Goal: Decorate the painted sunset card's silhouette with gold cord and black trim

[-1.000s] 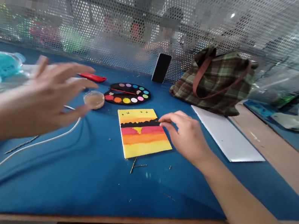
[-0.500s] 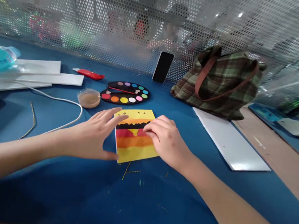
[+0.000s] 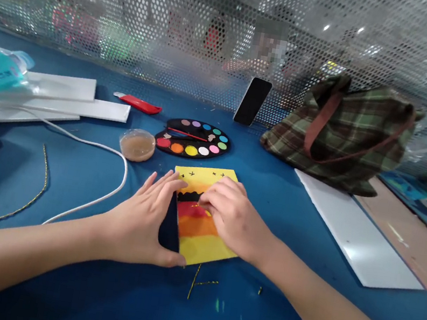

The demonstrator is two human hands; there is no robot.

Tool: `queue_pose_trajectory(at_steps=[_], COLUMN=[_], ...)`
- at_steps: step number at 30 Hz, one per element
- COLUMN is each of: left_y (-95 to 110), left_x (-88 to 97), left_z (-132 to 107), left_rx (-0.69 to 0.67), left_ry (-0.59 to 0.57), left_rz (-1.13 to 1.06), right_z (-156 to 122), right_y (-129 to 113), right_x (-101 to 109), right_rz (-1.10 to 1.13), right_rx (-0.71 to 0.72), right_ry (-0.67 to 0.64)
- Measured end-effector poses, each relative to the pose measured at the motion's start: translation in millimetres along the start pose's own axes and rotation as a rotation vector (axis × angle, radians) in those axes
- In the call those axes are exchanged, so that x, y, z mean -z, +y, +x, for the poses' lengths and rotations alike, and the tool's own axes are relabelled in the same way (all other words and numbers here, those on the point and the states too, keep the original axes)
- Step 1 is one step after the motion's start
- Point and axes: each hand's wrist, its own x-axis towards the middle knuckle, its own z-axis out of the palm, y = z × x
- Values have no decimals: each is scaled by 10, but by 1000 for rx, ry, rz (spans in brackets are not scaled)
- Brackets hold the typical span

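A painted paper card (image 3: pixel 199 242) lies on the blue table top (image 3: pixel 65 288), striped in yellow, orange and red, with a black scalloped band and small black birds. My left hand (image 3: pixel 141 221) grips a dark blue triangular flap (image 3: pixel 170 224) at the card's left edge, fingers above it and thumb below. My right hand (image 3: pixel 233 215) sits on the card's middle, its fingers pressing near the black band and hiding part of it. Both hands touch the card, and the flap's lower side is hidden.
Beyond the card lie a round watercolour palette (image 3: pixel 192 138) and a clear tub of tan paste (image 3: pixel 136 145). A white cable (image 3: pixel 92 149) and gold cord (image 3: pixel 22 199) run left. A white board strip (image 3: pixel 357 233), plaid bag (image 3: pixel 336 134) and upright phone (image 3: pixel 253 101) stand right and behind.
My left hand has come down from beside the tub to the card's left edge. A dark flap now stands there. My right hand has moved onto the card's middle, and the view has shifted.
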Motion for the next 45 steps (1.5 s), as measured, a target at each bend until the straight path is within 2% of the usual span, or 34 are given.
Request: queue_pose_trajectory(at_steps=[7,14,21,25,28,35,45], left_y=[-9,14,-30,-29,-43,-72,-53], left_x=[1,29,-20,-28,-46,-79,-56], left_z=[18,33,56,40,30,28,31], left_rx=[18,34,2,-10,-41,-126,-140], left_ry=[13,-68,-34,-21,16,271,319], left_rz=[-14,2,26,57,89,197,239], right_z=[-18,13,69,105,136,198,193], right_y=[-39,-11,1,9,14,3,-48], right_x=[-20,-44,-106,-126,-96,-63,-121], right_rz=[25,-27,-39,-46,-92,-146,-178], right_rx=[104,135,79,97,132,207,229], right_ry=[52,77,125,122,117,117,81])
